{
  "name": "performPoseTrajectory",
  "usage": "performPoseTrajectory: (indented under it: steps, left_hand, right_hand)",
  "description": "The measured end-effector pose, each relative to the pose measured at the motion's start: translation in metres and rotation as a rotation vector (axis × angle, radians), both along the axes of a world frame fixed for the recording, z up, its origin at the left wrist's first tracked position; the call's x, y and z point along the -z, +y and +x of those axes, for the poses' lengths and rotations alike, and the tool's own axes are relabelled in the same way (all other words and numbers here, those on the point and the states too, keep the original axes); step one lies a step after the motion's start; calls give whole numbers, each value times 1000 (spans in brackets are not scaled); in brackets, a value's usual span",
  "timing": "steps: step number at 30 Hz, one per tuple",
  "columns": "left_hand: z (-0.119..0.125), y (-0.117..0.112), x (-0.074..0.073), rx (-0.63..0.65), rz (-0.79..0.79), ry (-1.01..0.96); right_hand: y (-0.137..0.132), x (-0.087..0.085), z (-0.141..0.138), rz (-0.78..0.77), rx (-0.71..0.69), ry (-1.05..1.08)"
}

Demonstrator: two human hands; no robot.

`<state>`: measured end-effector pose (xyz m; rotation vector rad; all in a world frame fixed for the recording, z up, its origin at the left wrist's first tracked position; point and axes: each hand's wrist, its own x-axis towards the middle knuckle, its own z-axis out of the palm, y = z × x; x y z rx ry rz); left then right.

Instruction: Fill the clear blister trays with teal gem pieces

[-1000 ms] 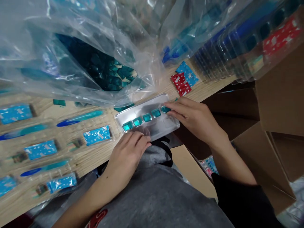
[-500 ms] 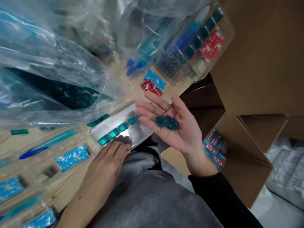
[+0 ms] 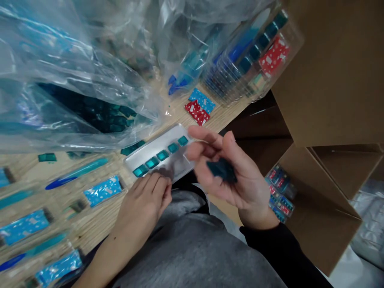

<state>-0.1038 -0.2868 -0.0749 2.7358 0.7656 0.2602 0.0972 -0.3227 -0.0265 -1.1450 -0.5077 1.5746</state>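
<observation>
A clear plastic tray [image 3: 183, 166] lies at the front edge of the wooden table [image 3: 99, 216] with a row of several small teal squares [image 3: 162, 155] in its pockets. My left hand [image 3: 144, 204] rests on the tray's near edge, fingers curled and pressing on it. My right hand [image 3: 228, 172] is raised just right of the tray, palm up, fingers curling around a few loose teal squares [image 3: 222, 170] in the palm.
Big clear plastic bags [image 3: 90, 80] of teal pieces fill the back of the table. Filled trays with blue pens and blue packets [image 3: 102, 191] lie at left. A red packet [image 3: 197, 112] and a stack of filled trays [image 3: 252, 60] sit at back right. Cardboard boxes [image 3: 330, 80] stand to the right.
My right hand left the tray's last pocket, turned palm up with loose teal squares in it, and now curls its fingers over them. The left hand stays on the tray.
</observation>
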Motion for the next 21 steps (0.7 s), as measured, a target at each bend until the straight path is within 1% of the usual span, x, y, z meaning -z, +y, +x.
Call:
performPoseTrajectory:
  steps: [3, 4, 5, 6, 9, 11, 13, 14, 16, 18, 21]
  left_hand:
    - [-3, 4, -18, -21, -41, -114]
    - [-4, 5, -23, -46, -49, -148]
    - [-6, 6, -27, -62, -54, -175]
    - [-7, 7, -30, -72, -60, -199]
    - [-11, 8, -32, -81, -93, -257]
    - [-13, 7, -31, -88, -118, -274]
    - [-14, 5, -29, -102, -111, -261]
    - [-14, 4, -29, -106, -85, -250]
    - [-12, -1, -30, -115, 12, -242]
    - [-10, -6, -31, -116, 114, -249]
    - [-12, -12, -33, -120, 207, -292]
  right_hand:
    - [-7, 17, 13, 26, 162, -332]
    - [-10, 22, 16, 34, 196, -430]
    - [-12, 26, 19, 45, 200, -505]
    - [-14, 28, 21, 56, 168, -558]
    - [-18, 31, 20, 73, -5, -645]
    - [-20, 31, 17, 75, -39, -691]
    - [-21, 29, 14, 109, -27, -724]
    - [-21, 28, 13, 143, -32, -730]
    - [-21, 24, 12, 235, -90, -731]
    - [-20, 18, 10, 313, -184, -728]
    - [-19, 9, 7, 389, -316, -766]
